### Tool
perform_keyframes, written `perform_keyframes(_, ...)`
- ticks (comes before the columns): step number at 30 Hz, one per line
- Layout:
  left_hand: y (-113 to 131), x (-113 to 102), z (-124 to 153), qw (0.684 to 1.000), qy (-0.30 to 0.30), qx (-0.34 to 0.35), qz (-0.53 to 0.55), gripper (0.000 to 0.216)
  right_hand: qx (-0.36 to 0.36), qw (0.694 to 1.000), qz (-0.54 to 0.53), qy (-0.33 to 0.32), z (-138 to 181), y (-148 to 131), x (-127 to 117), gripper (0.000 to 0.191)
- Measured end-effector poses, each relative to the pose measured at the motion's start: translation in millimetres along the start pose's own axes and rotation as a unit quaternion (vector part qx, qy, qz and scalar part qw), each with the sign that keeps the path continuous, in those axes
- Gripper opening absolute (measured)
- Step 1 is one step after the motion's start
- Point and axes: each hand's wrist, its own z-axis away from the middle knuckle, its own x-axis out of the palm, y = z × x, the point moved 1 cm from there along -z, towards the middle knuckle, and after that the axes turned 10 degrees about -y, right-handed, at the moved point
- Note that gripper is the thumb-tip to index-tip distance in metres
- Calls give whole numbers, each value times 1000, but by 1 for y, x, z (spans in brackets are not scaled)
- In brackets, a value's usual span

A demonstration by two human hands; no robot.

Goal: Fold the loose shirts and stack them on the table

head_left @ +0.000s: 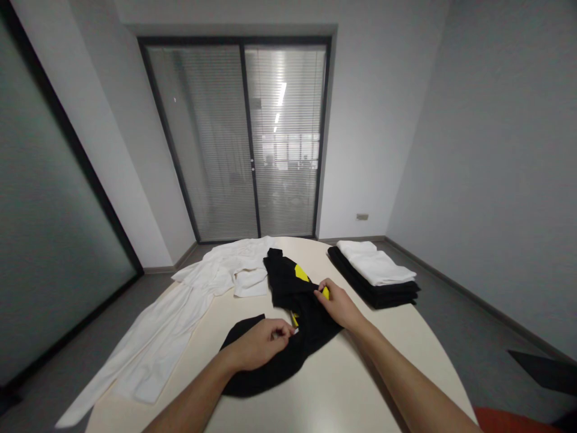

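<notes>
A black shirt with yellow patches (288, 288) lies crumpled and partly spread over the middle of the table. My right hand (334, 302) pinches its fabric on the right side, where a bit of yellow shows by the fingers. Lower and to the left, my left hand (265, 343) is closed on the same shirt, its fingertips at a small white spot that may be a label. Part of the black cloth lies beneath the left hand and wrist. Just beyond the shirt's left side is a loose white garment (216, 273).
The white garment's long end hangs over the left edge of the round table (324, 385). On the right stands a stack of folded black clothes (374, 294) with a folded white one (378, 264) on top. Past the table is a glass door with blinds (283, 156).
</notes>
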Motion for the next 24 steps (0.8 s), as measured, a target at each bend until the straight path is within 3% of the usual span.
perform_keyframes(2,-8,-7,-3,996,33,-8,84,17,11,995,-48,83,-5,11,-7,24)
perform_keyframes(4,-19,-16,-7,973,147,-11,176,22,13,986,-70,152,-6,22,-18,26)
perform_keyframes(7,-34,-32,-7,906,329,-35,262,32,38,986,-8,163,-3,32,-32,35)
perform_keyframes(10,-44,-47,-2,884,377,-64,268,42,60,984,113,126,3,27,-36,37)
perform_keyframes(14,-47,-56,4,889,404,-110,188,49,4,976,198,91,8,3,-25,42)
perform_keyframes(17,-40,-45,2,941,314,-100,74,52,-13,976,212,41,9,-8,-15,61)
perform_keyframes(19,-31,-33,2,980,188,-59,12,37,8,975,224,4,9,-8,-12,65)
perform_keyframes(22,-15,-20,6,998,-46,-34,-15,33,26,974,225,-24,9,-5,-15,52)
perform_keyframes(23,-11,-18,8,995,-93,-37,-8,37,19,976,212,-37,9,-4,-17,45)
perform_keyframes(24,-7,-17,9,994,-105,-42,0,41,10,980,189,-55,9,-3,-18,39)
